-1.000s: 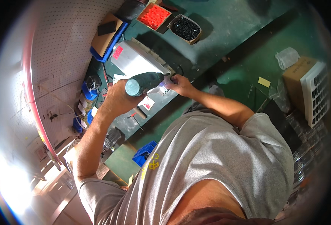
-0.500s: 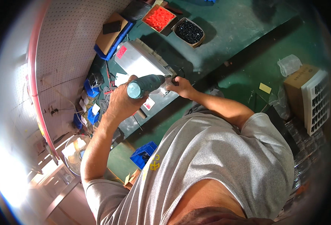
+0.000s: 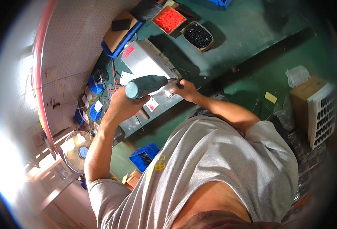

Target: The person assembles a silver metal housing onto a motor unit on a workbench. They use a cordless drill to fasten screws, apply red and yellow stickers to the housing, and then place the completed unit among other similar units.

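My left hand (image 3: 123, 105) is closed around the grip of a green-grey power screwdriver (image 3: 147, 86), whose nose points to the right at the near end of a silver metal housing (image 3: 145, 61). The housing lies on the green workbench and bears a red label. At that same end, my right hand (image 3: 187, 91) has its thumb and forefinger around the housing's edge, close to the tool's nose. The tool's tip and whatever it touches are too small to make out. A white card with a red print (image 3: 151, 104) lies beneath the tool.
Beyond the housing stand a box of orange-red small parts (image 3: 169, 19) and a box of black ones (image 3: 198, 36). Blue bins (image 3: 96, 84) line the left side, near a fan (image 3: 78, 152). A carton (image 3: 306, 95) stands at the right, and a blue crate (image 3: 144, 156) below the bench.
The whole view has shifted slightly. The screwdriver's rear end has swung a little to the left, while its nose stays at the housing's end. The right hand stays at the housing.
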